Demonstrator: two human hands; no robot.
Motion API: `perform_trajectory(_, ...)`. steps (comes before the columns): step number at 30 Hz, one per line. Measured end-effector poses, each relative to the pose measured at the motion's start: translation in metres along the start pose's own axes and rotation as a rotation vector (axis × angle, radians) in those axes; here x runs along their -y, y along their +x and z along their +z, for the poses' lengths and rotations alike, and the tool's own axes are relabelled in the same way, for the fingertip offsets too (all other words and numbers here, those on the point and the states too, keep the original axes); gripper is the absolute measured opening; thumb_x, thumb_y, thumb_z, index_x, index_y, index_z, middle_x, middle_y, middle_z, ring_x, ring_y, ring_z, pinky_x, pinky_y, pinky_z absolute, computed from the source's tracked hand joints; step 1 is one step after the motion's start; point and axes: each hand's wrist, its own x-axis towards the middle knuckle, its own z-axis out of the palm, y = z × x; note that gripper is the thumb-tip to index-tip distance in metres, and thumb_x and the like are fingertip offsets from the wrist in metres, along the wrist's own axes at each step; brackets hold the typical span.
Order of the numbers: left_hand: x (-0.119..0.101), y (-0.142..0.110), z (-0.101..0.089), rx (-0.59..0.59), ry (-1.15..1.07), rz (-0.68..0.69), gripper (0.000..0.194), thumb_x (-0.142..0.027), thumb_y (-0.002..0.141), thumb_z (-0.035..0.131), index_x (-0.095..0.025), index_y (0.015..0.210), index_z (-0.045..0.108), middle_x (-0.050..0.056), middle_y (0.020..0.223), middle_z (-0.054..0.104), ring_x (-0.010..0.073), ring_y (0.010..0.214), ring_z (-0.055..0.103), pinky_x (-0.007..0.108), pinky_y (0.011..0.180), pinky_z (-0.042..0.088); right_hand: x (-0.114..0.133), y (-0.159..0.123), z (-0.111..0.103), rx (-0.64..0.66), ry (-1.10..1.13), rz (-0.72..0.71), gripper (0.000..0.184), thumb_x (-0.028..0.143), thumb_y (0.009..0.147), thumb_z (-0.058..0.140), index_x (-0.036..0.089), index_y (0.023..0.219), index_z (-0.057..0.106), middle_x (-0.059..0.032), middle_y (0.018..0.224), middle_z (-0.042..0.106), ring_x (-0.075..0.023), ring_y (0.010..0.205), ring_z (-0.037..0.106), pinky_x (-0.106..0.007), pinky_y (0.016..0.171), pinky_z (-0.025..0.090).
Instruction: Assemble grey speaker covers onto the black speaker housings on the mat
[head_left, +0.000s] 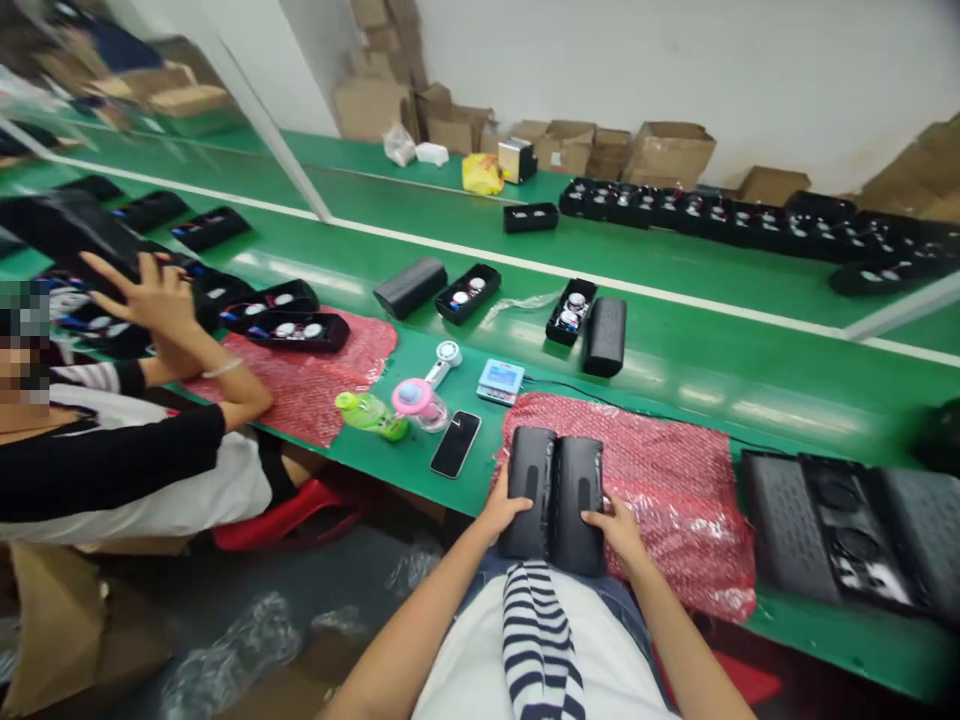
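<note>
Black plastic under both thumbs: left hand (504,511) grips one long, round-edged black housing (529,490), right hand (619,528) grips its matching black neighbour (583,495), each from the outer side! They lie side by side between the hands, long axes running away from the body, neither hand nearer. Red bubble wrap (667,500) spreads rightward; beyond, a pale, blue-screened device (500,381) sits on the green worktop (484,462).

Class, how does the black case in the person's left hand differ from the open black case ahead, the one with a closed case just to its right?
The left hand grips the held case; the open case lies unheld on the green surface. The held case shows a dark outer face with an oblong patch; the open case shows round, whitish parts inside. Both are black and elongated.
</note>
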Motion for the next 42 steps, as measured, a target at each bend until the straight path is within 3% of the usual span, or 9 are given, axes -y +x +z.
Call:
perform_trajectory(4, -0.001, 0.000, -0.001, 0.027, -0.020, 0.016, 0.104, -0.014, 0.058, 0.060, -0.029, 0.146, 0.008, 0.001, 0.150, 0.029, 0.0211, 0.128, 0.043, 0.032, 0.104, 0.039, -0.001, -0.004, 0.012, -0.069, 0.126, -0.024, 0.067, 0.027, 0.052, 0.069, 0.022, 0.118, 0.055, -0.0054, 0.102, 0.066, -0.0262, 0.095, 0.061, -0.042, 0.088, 0.049)
perform_trajectory(8, 0.001, 0.001, -0.001, 0.031, 0.007, 0.073, 0.101, -0.015, 0.061, 0.058, -0.024, 0.147, 0.007, 0.003, 0.152, 0.023, 0.0202, 0.134, 0.033, 0.033, 0.112, 0.028, -0.004, -0.005, 0.016, -0.052, 0.178, -0.108, 0.069, 0.024, 0.056, 0.068, 0.022, 0.123, 0.052, -0.0051, 0.114, 0.062, -0.0244, 0.114, 0.051, -0.045, 0.106, 0.034)
perform_trajectory(12, 0.007, 0.002, 0.000, 0.000, 0.088, 0.165, 0.096, -0.019, 0.065, 0.059, -0.020, 0.147, 0.009, 0.004, 0.154, 0.015, 0.0184, 0.140, 0.021, 0.032, 0.116, 0.018, -0.007, -0.003, 0.015, -0.064, 0.274, -0.066, 0.079, 0.020, 0.053, 0.071, 0.025, 0.129, 0.047, -0.0054, 0.127, 0.054, -0.0244, 0.119, 0.048, -0.045, 0.107, 0.032)
perform_trajectory(17, 0.010, 0.004, 0.001, -0.038, 0.170, 0.193, 0.090, -0.025, 0.068, 0.061, -0.022, 0.145, 0.014, 0.005, 0.153, 0.020, 0.0194, 0.139, 0.022, 0.034, 0.116, 0.018, -0.011, 0.000, 0.017, -0.148, 0.305, -0.107, 0.084, 0.018, 0.053, 0.073, 0.024, 0.132, 0.043, -0.0062, 0.136, 0.046, -0.0236, 0.125, 0.041, -0.042, 0.110, 0.027)
perform_trajectory(23, 0.005, 0.004, 0.000, -0.037, 0.175, 0.141, 0.090, -0.027, 0.067, 0.062, -0.022, 0.144, 0.016, 0.006, 0.153, 0.019, 0.0204, 0.139, 0.022, 0.036, 0.116, 0.017, -0.006, 0.007, 0.014, -0.120, 0.327, 0.035, 0.095, 0.016, 0.046, 0.073, 0.023, 0.135, 0.038, -0.0070, 0.130, 0.051, -0.0261, 0.117, 0.049, -0.042, 0.104, 0.037)
perform_trajectory(29, 0.001, 0.002, 0.004, -0.051, 0.080, 0.113, 0.088, -0.025, 0.066, 0.064, -0.025, 0.143, 0.021, 0.005, 0.149, 0.029, 0.0202, 0.135, 0.032, 0.035, 0.113, 0.027, -0.004, 0.014, 0.010, -0.112, 0.327, 0.175, 0.109, 0.014, 0.041, 0.071, 0.027, 0.141, 0.027, -0.0068, 0.123, 0.056, -0.0288, 0.104, 0.056, -0.039, 0.079, 0.054)
perform_trajectory(35, 0.006, 0.002, 0.009, -0.137, 0.082, 0.124, 0.084, -0.022, 0.064, 0.062, -0.023, 0.140, 0.028, 0.005, 0.145, 0.037, 0.0212, 0.131, 0.039, 0.034, 0.111, 0.031, -0.005, 0.014, 0.013, -0.168, 0.327, 0.129, 0.106, 0.014, 0.041, 0.070, 0.025, 0.139, 0.031, -0.0078, 0.127, 0.052, -0.0280, 0.109, 0.053, -0.038, 0.083, 0.052)
perform_trajectory(42, 0.010, 0.007, 0.004, -0.114, 0.266, 0.149, 0.084, -0.020, 0.067, 0.056, -0.020, 0.142, 0.019, 0.006, 0.150, 0.026, 0.0204, 0.137, 0.026, 0.035, 0.114, 0.023, -0.006, 0.014, 0.016, -0.194, 0.295, 0.069, 0.097, 0.016, 0.042, 0.069, 0.024, 0.134, 0.038, -0.0065, 0.122, 0.056, -0.0272, 0.107, 0.054, -0.040, 0.089, 0.048)
